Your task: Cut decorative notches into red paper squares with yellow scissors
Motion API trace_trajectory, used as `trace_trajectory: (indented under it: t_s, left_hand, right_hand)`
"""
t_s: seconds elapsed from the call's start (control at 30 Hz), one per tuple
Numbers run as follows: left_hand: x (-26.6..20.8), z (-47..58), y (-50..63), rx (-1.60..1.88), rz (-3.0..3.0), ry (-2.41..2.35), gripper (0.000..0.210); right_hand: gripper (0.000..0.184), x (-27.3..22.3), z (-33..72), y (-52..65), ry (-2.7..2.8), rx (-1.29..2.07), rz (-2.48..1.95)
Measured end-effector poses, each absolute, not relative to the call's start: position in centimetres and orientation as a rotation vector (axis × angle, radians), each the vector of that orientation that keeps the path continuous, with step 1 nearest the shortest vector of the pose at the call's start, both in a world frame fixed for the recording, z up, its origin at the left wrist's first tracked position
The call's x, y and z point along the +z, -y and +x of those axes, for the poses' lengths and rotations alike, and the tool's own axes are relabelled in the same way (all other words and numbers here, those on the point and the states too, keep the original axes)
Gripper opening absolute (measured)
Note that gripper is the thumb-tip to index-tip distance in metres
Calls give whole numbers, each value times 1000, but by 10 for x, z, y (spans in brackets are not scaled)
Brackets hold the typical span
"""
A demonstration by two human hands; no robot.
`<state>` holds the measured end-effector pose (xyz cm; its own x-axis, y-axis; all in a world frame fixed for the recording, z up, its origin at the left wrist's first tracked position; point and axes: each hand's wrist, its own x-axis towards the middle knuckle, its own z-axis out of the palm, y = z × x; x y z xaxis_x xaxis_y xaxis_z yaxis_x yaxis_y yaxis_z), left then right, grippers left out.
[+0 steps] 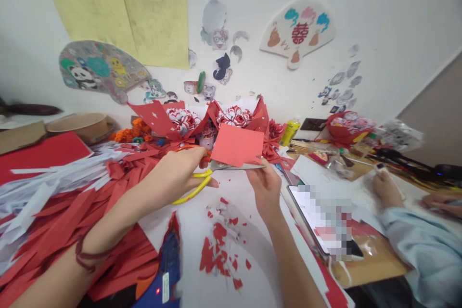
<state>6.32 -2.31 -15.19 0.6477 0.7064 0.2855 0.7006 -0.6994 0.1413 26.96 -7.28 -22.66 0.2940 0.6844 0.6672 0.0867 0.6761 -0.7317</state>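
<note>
My left hand (pixel 187 168), a reddish cord around its wrist, is closed on the scissors (pixel 191 195) with yellow and orange handles. Their blades point right and lie along the lower edge of a red paper piece (pixel 238 144). That paper is pinched at its lower right corner by my right hand (pixel 265 183). The blade tips come close to my right fingers. Below both hands, small red paper scraps (pixel 218 250) are scattered over a white sheet (pixel 191 250). A blue device (pixel 169 260) with a small red light, like a hot glue gun, lies near the front.
Heaps of red strips (pixel 68 216) and white strips (pixel 25 192) cover the left side. Red-wrapped paper flower bouquets (pixel 184 120) line the wall, beside a yellow bottle (pixel 289 131). Right of my arm lies a lit tablet (pixel 310 216); beyond it reaches another person's hand (pixel 386 187).
</note>
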Motion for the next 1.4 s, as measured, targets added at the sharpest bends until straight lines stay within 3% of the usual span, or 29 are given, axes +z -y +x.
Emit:
trace_trajectory:
  t_s: [0.47, 1.4]
  left_hand:
    - [-151, 64, 26, 477, 2853, -1192, 34]
    - [-160, 70, 23, 448, 2824, -1209, 33]
  right_hand:
    - [17, -228, 270, 72, 1228, 432, -743]
    - [9, -228, 261, 75, 1127, 478, -778]
